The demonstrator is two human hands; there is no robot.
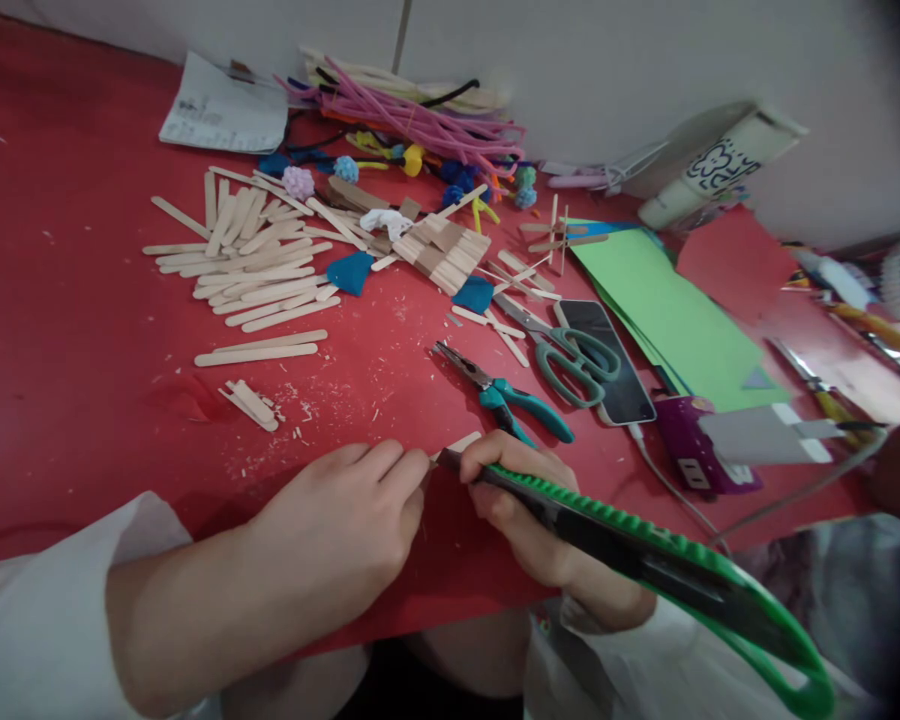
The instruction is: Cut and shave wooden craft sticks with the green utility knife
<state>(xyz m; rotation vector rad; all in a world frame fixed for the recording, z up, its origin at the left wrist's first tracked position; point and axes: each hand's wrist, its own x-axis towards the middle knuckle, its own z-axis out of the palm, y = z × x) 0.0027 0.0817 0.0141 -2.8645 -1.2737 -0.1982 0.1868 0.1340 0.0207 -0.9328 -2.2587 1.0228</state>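
My right hand point(529, 505) is closed around a green and black box cutter point(645, 550), whose long handle slants down to the right toward the camera. The cutter's tip reaches a craft stick point(456, 444) at the table's near side. Fingers curled, my left hand point(345, 520) grips that stick from the left; only its far end shows, and the rest is hidden by my fingers. Just beyond my hands lie teal-handled pliers point(499, 390). To the left are short cut stick pieces point(251, 405) amid wood shavings.
Loose craft sticks point(247, 270) spread over the red table point(67, 330). Green scissors point(574, 365) overlap a phone point(607, 360) with a cable. Pipe cleaners point(412, 115) lie along the wall; green paper point(675, 300) and a purple box point(690, 425) are on the right.
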